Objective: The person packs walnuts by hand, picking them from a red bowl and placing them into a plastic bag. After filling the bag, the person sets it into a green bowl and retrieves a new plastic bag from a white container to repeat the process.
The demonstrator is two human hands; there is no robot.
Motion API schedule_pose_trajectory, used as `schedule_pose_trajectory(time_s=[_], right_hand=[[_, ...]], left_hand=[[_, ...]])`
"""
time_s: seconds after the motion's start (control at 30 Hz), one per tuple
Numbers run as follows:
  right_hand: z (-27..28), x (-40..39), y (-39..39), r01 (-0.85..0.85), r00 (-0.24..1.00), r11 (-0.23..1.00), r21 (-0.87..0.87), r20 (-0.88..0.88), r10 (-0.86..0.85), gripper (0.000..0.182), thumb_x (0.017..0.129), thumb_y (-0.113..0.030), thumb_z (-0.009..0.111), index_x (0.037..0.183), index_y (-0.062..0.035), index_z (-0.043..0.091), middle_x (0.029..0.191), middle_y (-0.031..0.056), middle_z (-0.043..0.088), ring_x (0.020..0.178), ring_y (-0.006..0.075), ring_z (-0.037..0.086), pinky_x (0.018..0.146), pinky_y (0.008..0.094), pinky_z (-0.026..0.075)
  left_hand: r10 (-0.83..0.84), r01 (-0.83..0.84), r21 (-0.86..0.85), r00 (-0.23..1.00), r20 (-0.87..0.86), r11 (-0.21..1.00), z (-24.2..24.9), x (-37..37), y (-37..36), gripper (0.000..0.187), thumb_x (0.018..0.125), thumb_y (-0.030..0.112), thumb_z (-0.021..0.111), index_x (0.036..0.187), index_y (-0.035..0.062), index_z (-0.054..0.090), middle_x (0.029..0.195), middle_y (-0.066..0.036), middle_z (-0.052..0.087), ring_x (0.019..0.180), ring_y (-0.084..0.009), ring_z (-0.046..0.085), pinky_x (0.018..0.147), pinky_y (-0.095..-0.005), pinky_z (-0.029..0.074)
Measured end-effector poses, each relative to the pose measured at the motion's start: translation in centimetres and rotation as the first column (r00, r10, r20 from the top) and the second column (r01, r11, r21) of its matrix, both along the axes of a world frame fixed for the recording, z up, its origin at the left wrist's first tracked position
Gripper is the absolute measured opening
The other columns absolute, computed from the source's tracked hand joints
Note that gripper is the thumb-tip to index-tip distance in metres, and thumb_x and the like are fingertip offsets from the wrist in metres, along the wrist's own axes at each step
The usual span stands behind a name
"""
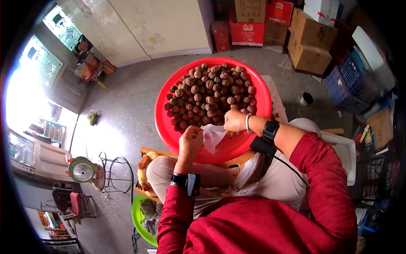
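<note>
A wide red basin holds a heap of brown walnuts. Over its near part, a translucent white plastic bag hangs between my two hands. My left hand pinches the bag's left edge, fingers closed. My right hand is closed on the bag's right upper edge, close to the nearest walnuts. The bag looks limp, and no walnut shows inside it.
A green basin with grey matter stands at lower left. Cardboard boxes, red boxes and blue crates line the back right. A black wire stand and a round-topped stool stand left. A small black cup lies right.
</note>
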State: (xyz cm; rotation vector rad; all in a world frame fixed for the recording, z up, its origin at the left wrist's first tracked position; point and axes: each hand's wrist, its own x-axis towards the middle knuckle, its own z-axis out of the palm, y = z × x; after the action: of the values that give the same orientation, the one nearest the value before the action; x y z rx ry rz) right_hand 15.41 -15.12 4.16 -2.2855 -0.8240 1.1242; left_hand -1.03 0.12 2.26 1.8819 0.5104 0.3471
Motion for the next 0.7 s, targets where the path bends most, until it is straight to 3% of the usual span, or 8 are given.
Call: schedule_pose_trajectory(time_s=[0.17, 0.2, 0.27, 0.3, 0.33, 0.4, 0.57, 0.7], right_hand=[[-1.5, 0.6, 0.2, 0.041, 0.989, 0.969, 0.242, 0.13, -0.075, 0.02, 0.075, -0.02, 0.064, 0.08, -0.0015, 0.067, 0.067, 0.0147, 0.068, 0.06, 0.025, 0.068, 0.059, 0.0379, 0.055], [1.0, -0.1, 0.3, 0.201, 0.977, 0.956, 0.213, 0.025, -0.211, 0.022, 0.075, -0.023, 0.067, 0.083, -0.0021, 0.064, 0.075, 0.0162, 0.068, 0.071, 0.0274, 0.068, 0.067, 0.0397, 0.055], [-0.3, 1.0, 0.9, 0.126, 0.903, 0.93, 0.346, 0.349, -0.252, 0.022, 0.076, -0.024, 0.069, 0.087, -0.0055, 0.063, 0.082, 0.0172, 0.067, 0.084, 0.0312, 0.066, 0.077, 0.0412, 0.053], [-0.5, 1.5, 1.5, 0.126, 0.905, 0.927, 0.353, 0.343, -0.254, 0.024, 0.078, -0.022, 0.068, 0.098, -0.0101, 0.062, 0.1, 0.0174, 0.064, 0.094, 0.0356, 0.063, 0.084, 0.0436, 0.051], [-0.9, 1.6, 1.9, 0.122, 0.905, 0.928, 0.351, 0.345, -0.25, 0.024, 0.078, -0.022, 0.068, 0.098, -0.0101, 0.062, 0.1, 0.0174, 0.064, 0.094, 0.0356, 0.063, 0.084, 0.0436, 0.051], [-1.2, 1.4, 2.7, -0.037, 0.681, 0.941, 0.336, 0.698, -0.223, 0.031, 0.078, -0.02, 0.069, 0.106, -0.0119, 0.058, 0.106, 0.015, 0.059, 0.096, 0.0347, 0.061, 0.076, 0.0403, 0.052], [-0.4, 1.2, 4.0, -0.27, 0.565, 0.962, 0.05, 0.817, 0.116, 0.028, 0.086, -0.011, 0.05, 0.112, -0.0198, 0.057, 0.124, 0.0135, 0.046, 0.1, 0.0345, 0.061, 0.082, 0.0456, 0.051], [-1.0, 1.2, 4.8, -0.363, 0.5, 0.932, 0.017, 0.847, 0.179, 0.024, 0.084, -0.014, 0.053, 0.107, -0.0169, 0.059, 0.13, 0.0149, 0.045, 0.095, 0.0358, 0.063, 0.078, 0.0444, 0.053]], left_hand=[[0.035, -0.028, 0.051, 0.991, -0.131, 0.998, 0.9, 0.1, -0.3, 0.009, 0.085, 0.011, 0.061, 0.089, 0.003, 0.063, 0.069, -0.007, 0.065, 0.061, -0.0122, 0.062, 0.053, -0.0287, 0.05], [0.038, -0.032, 0.049, 0.991, -0.128, 0.998, 0.8, 0.2, -0.3, 0.009, 0.085, 0.011, 0.061, 0.089, 0.003, 0.063, 0.069, -0.007, 0.065, 0.061, -0.0122, 0.062, 0.053, -0.0287, 0.05], [0.076, -0.059, 0.175, 0.993, -0.09, 0.983, 0.5, 0.3, -0.3, 0.01, 0.085, 0.011, 0.062, 0.089, 0.0024, 0.063, 0.069, -0.008, 0.065, 0.06, -0.0125, 0.062, 0.05, -0.0289, 0.05], [0.079, -0.063, 0.172, 0.993, -0.087, 0.983, 0.3, 0.3, -0.2, 0.01, 0.085, 0.011, 0.062, 0.089, 0.0024, 0.063, 0.069, -0.008, 0.065, 0.06, -0.0125, 0.062, 0.05, -0.0289, 0.05], [0.082, -0.069, 0.131, 0.992, -0.098, 0.989, 0.1, 0.4, -0.1, 0.011, 0.085, 0.012, 0.062, 0.089, 0.002, 0.063, 0.07, -0.008, 0.065, 0.06, -0.0127, 0.062, 0.05, -0.0288, 0.05], [0.088, -0.079, 0.087, 0.991, -0.105, 0.993, 0.1, 0.4, 0.0, 0.012, 0.084, 0.012, 0.063, 0.089, 0.0015, 0.063, 0.07, -0.008, 0.065, 0.059, -0.0129, 0.063, 0.05, -0.0288, 0.05], [0.087, -0.087, 0.01, 0.993, -0.079, 0.996, -1.0, 0.6, 0.4, 0.015, 0.084, 0.013, 0.062, 0.091, 0.0006, 0.063, 0.071, -0.012, 0.067, 0.06, -0.0177, 0.064, 0.056, -0.0308, 0.051], [0.056, -0.058, -0.012, 0.992, -0.116, 0.998, -0.5, 0.4, 0.4, 0.016, 0.084, 0.014, 0.062, 0.093, 0.0008, 0.062, 0.071, -0.012, 0.067, 0.062, -0.0179, 0.064, 0.058, -0.0303, 0.051]])
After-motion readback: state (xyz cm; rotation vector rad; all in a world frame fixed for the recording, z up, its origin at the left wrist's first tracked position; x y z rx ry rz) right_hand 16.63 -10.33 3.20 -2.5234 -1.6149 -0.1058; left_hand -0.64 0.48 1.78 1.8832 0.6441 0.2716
